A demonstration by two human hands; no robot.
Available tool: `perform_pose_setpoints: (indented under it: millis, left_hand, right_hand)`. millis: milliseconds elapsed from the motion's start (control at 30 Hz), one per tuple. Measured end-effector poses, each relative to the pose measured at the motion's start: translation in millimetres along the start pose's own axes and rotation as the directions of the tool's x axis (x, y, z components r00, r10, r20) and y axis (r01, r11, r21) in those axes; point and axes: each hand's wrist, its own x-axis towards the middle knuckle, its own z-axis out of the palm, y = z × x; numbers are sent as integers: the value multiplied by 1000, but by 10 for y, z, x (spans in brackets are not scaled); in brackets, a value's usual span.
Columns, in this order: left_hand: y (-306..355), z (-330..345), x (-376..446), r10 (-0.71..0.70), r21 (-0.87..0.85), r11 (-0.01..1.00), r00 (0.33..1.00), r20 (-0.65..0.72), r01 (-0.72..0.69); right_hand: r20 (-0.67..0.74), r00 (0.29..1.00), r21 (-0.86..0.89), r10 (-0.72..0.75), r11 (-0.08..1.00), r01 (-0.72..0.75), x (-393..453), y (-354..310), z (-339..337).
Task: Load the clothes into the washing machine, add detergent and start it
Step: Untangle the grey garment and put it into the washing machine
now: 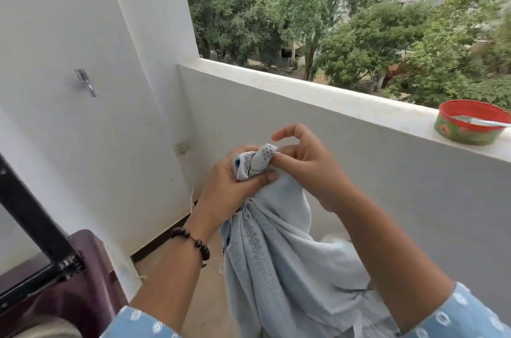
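Pale blue woven cloth (279, 252), printed with small darker motifs and fringed at one edge; one item, held up in front of the person and hanging in loose folds toward the floor. Left hand (235, 185), beaded bracelet (193, 241) at the wrist, grips the gathered top in a closed fist; right hand (301, 163) pinches the bunched corner between thumb and lower fingers, forefinger raised and curled free. Judged light, soft and limp, likely to trail and snag; best taken at the gathered top, with the hanging length bundled up before loading. Setting: white-walled balcony, parapet ledge (318, 94) bearing a red-and-green tin (470, 127) with a utensil across it; metal wall hook (85, 83); wall socket (182, 146); trees and buildings beyond. Dark maroon surface (83, 282) at lower left, possibly the washing machine; cannot tell.
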Motion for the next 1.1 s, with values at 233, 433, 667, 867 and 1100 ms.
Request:
perform_pose_setpoints:
  millis: [233, 433, 667, 867, 1100]
  left_hand:
    - [214, -303, 36, 147, 104, 987, 948, -282, -123]
    - [513, -792, 232, 186, -47, 967, 818, -545, -252]
    - [750, -1018, 329, 24, -246, 924, 686, -728, -293]
    - [639, -1101, 342, -11, -269, 928, 703, -711, -258]
    - [548, -992, 334, -75, -314, 929, 735, -673, -193]
  right_hand:
    - [306, 890, -492, 338, 857, -156, -49, 314, -228]
    - [312, 627, -873, 714, 476, -109, -84, 948, -274]
    - [-4, 500, -977, 866, -110, 183, -293, 1734, -279]
    - [-12, 827, -968, 562, 202, -151, 187, 1256, -638]
    - [-465, 851, -470, -246, 883, -2, 542, -469, -1199]
